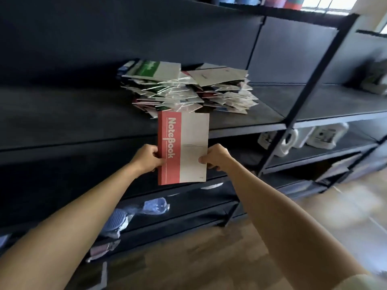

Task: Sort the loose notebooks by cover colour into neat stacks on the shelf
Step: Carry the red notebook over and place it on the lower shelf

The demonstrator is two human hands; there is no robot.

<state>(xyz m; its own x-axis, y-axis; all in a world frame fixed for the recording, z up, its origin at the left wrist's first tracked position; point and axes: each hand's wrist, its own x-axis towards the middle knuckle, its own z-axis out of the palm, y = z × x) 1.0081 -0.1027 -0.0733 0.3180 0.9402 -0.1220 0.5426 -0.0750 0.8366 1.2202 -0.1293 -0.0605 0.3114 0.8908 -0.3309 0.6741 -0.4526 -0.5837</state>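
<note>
While both hands pinch it, left hand on the spine edge and right hand opposite, the flat rectangular red-and-cream paper notebook stands upright. Just above that closed grip, a ragged heap of loose notebooks sprawls on the matte black shelf.

Matt paper notebook, matt black shelf, wood-look floor

Left hand, right hand clenched, outstretched.

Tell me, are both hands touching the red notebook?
Touching. The head view shows the left hand pinching the red notebook at its red spine edge and the right hand gripping the opposite edge, thumbs on the cover.
</note>
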